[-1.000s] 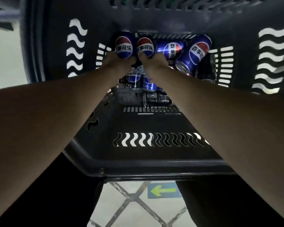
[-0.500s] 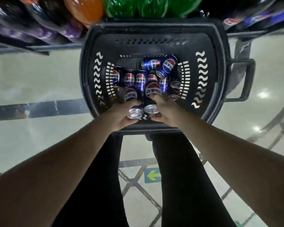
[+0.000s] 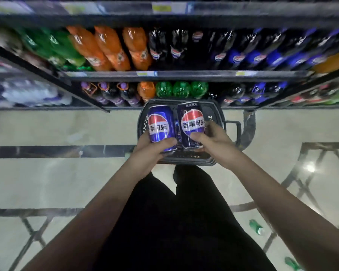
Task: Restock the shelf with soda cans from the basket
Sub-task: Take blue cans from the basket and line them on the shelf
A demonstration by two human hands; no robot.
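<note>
Above the basket (image 3: 217,114), your left hand (image 3: 151,151) gripped a blue can (image 3: 160,126); your right hand (image 3: 213,139) gripped a darker can (image 3: 192,124). Low thumb grips risked a can tipping and dropping.

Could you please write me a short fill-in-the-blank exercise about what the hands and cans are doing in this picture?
1. Each hand holds one ____ can.
2. The left hand grips the lighter blue can; the right hand grips the ____ blue can.
3. Both cans are held above the black ____.
4. Three ____ bottles stand on the shelf just beyond the basket.

Missing words: soda; darker; basket; green
</note>
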